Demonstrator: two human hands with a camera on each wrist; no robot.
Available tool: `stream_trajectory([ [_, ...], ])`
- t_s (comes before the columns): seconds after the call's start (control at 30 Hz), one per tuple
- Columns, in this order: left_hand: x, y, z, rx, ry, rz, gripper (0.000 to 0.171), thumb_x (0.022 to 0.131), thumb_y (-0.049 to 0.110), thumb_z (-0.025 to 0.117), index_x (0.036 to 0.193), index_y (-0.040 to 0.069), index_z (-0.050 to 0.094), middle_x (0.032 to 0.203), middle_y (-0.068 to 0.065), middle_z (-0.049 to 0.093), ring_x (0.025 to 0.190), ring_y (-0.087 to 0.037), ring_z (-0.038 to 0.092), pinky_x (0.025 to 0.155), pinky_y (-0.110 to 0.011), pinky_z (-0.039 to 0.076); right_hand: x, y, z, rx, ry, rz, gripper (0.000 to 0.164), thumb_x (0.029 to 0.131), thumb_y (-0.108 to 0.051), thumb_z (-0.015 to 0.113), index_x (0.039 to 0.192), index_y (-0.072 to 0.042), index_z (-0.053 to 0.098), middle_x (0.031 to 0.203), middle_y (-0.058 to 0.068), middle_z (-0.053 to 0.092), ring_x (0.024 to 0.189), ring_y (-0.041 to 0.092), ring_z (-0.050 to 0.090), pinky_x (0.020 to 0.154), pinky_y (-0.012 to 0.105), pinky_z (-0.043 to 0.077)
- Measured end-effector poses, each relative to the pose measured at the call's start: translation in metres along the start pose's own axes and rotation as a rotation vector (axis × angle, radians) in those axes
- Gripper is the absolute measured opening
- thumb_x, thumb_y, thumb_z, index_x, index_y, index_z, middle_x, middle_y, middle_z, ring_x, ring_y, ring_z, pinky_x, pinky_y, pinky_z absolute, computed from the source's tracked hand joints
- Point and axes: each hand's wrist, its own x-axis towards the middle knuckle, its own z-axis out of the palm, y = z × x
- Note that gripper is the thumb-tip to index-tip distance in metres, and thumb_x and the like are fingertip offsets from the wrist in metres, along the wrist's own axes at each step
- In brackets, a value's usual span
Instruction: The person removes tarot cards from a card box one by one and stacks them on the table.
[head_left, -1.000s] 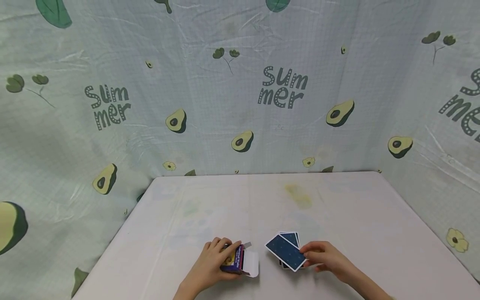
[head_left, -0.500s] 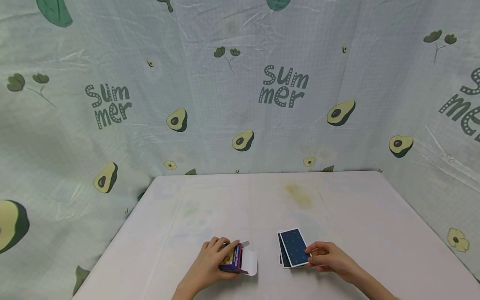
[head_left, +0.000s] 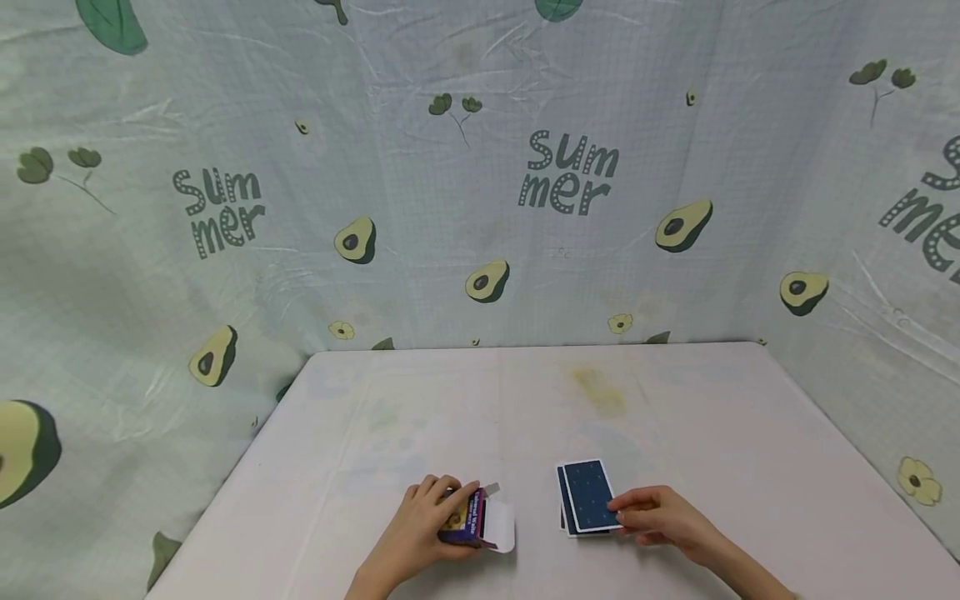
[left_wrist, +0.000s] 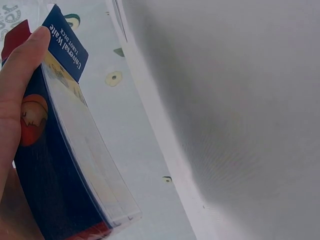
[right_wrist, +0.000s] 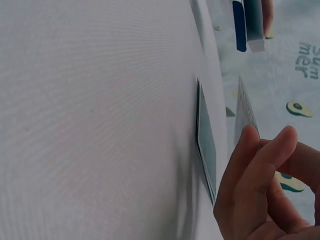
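Observation:
My left hand grips a dark blue tarot deck box, whose white end flap hangs open toward the right. In the left wrist view the thumb lies along the face of the box, beside its clear side panel. With thumb and fingertips, my right hand pinches the right edge of a blue-backed tarot card. This card is raised, seen almost edge-on in the right wrist view, over a low pile of cards on the table. From above, it covers most of that pile, slightly askew.
A white cloth covers the table, with the box and the pile near its front. Behind and at both sides hangs a pale curtain printed with avocados and lettering.
The pinched card has turned from lying diagonally across the pile to nearly in line with it. My right hand has shifted slightly right. The left hand and box stay almost in place.

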Motion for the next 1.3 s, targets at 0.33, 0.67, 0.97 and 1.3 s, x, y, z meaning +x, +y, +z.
stream_trajectory([
  [0.33,0.001,0.003,0.000,-0.022,-0.017,-0.012,0.074,0.062,0.055,0.071,0.126,0.023,0.050,0.104,0.009,0.050,0.089,-0.005,0.040,0.075,-0.035,0.039,0.003,0.001,0.003,-0.029,0.003,0.020,0.035,0.081,-0.018,0.062,0.106,0.006,0.061,0.083,-0.006,0.065,0.067,0.005,0.055,0.054,0.020,0.045],
  [0.67,0.000,-0.001,0.000,-0.007,0.026,0.019,0.074,0.063,0.059,0.067,0.127,0.027,0.048,0.101,0.008,0.050,0.087,-0.006,0.039,0.071,-0.034,0.038,0.006,0.006,0.005,-0.004,-0.012,0.003,0.035,0.079,-0.013,0.063,0.104,0.011,0.056,0.073,-0.005,0.064,0.061,0.005,0.057,0.051,0.017,0.044],
  [0.97,0.001,-0.001,0.000,-0.026,-0.009,-0.011,0.074,0.062,0.058,0.069,0.127,0.027,0.048,0.103,0.008,0.050,0.089,-0.006,0.039,0.073,-0.035,0.038,0.008,0.002,0.004,-0.002,-0.002,0.000,0.041,0.076,-0.013,0.067,0.109,0.005,0.053,0.071,-0.002,0.065,0.059,0.007,0.057,0.051,0.018,0.044],
  [1.3,0.003,0.003,0.000,-0.042,-0.054,-0.035,0.074,0.061,0.053,0.072,0.126,0.024,0.049,0.104,0.008,0.050,0.090,-0.006,0.040,0.075,-0.036,0.038,0.013,-0.001,0.004,-0.048,-0.007,-0.001,0.040,0.076,-0.013,0.067,0.110,0.006,0.054,0.071,-0.003,0.065,0.057,0.006,0.055,0.050,0.017,0.043],
])
